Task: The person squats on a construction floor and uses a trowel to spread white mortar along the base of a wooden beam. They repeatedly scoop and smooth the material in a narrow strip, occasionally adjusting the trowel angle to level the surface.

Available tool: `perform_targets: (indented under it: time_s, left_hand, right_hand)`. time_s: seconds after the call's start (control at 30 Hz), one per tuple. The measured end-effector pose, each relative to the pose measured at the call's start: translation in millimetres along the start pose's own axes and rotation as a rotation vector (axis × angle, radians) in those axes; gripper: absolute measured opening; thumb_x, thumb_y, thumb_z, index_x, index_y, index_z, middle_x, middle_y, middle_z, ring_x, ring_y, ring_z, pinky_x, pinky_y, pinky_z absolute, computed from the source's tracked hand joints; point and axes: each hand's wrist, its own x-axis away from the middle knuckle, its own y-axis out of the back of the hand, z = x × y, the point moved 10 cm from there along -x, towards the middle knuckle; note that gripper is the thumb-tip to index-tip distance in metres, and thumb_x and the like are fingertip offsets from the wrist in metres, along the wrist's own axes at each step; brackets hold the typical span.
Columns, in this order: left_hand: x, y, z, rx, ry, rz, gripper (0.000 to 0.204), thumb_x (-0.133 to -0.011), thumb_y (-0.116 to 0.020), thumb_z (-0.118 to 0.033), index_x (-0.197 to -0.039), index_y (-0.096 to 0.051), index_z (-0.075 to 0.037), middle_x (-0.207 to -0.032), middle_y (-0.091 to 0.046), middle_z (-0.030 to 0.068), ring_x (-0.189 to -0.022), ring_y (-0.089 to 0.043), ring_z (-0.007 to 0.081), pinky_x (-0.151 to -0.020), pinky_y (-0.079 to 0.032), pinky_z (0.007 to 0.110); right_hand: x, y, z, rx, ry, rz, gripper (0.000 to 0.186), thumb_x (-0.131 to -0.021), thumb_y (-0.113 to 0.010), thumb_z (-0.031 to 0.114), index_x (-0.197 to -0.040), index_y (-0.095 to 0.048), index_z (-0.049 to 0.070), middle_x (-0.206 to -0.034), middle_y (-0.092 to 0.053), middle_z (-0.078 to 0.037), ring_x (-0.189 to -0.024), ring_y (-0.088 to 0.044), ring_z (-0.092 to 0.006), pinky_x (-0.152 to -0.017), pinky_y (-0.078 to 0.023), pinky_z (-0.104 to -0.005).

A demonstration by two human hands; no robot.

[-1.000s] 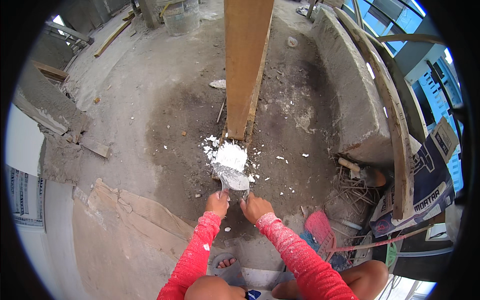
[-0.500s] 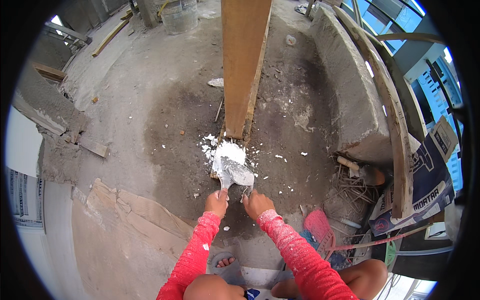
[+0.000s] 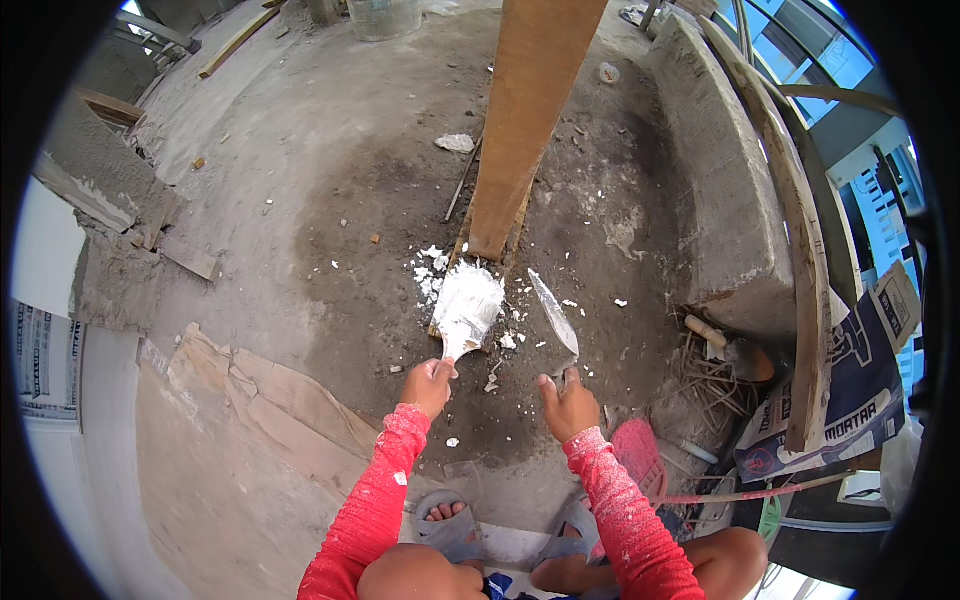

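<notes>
Grey sandals [image 3: 455, 532]: on the feet at the lower edge, nearest the body.
Left hand [image 3: 428, 388]: clamped round the handle of the broad scraper.
Right hand [image 3: 570, 402]: closed on the handle end of the trowel, apart from the left hand.
Trowel [image 3: 555, 315]: points away from the body, narrow and whitened, to the right of the scraper and not touching it.
Broad scraper [image 3: 457, 340]: in front of the left hand, its blade covered by white paste [image 3: 472, 298]; whether it rests on the wood beneath, I cannot tell.
Spill risk: the paste could slide off if the left hand tips the blade, or if the trowel pushes too hard at one edge.
Grit risk: white crumbs [image 3: 432, 265] lie on the dirty floor [image 3: 380, 300] beside the scraper; a low sweep of either tool could drag dirt into the paste.
Dark blue sack [image 3: 830, 410]: slumped at the right; its contents do not show.
Wooden plank [image 3: 530, 120]: ends just beyond the paste, so a forward shove could knock the blade against it.
Bucket [image 3: 385, 18]: farthest off, cut by the upper edge; what it holds is out of sight.
</notes>
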Motion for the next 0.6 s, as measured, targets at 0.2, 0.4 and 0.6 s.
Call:
perform_targets:
  time_s: [0.2, 0.4, 0.6]
  left_hand:
    - [30, 35, -71, -0.311, -0.473, -0.38, 0.029, -0.088, -0.065, -0.026, -0.108, -0.061, -0.005, -0.072, -0.064, 0.0134, -0.063, -0.062, 0.0295, -0.066, -0.049, 0.04]
    - [38, 31, -94, -0.603, -0.285, -0.233, 0.041, -0.087, -0.062, -0.023, -0.126, -0.06, -0.011, -0.096, -0.068, 0.021, -0.09, -0.065, 0.0401, -0.079, -0.051, 0.048]
    - [36, 23, -117, -0.823, -0.091, -0.151, 0.035, -0.088, -0.06, -0.024, -0.12, -0.064, -0.012, -0.094, -0.068, 0.0216, -0.088, -0.065, 0.0406, -0.079, -0.052, 0.048]
  right_hand:
    - [25, 4, 50, -0.121, 0.404, -0.148, 0.037, -0.092, -0.059, 0.035, -0.103, -0.051, 0.0, -0.086, -0.064, -0.024, -0.074, -0.062, -0.0461, -0.066, -0.049, -0.0517]
    - [21, -14, 59, 0.042, 0.337, -0.042, 0.033, -0.094, -0.055, 0.035, -0.102, -0.05, 0.003, -0.089, -0.064, -0.023, -0.074, -0.064, -0.0441, -0.063, -0.051, -0.051]
    - [15, -32, 70, 0.2, 0.328, 0.032, 0.033, -0.095, -0.053, 0.036, -0.101, -0.047, 0.004, -0.089, -0.065, -0.022, -0.073, -0.064, -0.0426, -0.06, -0.051, -0.0509]
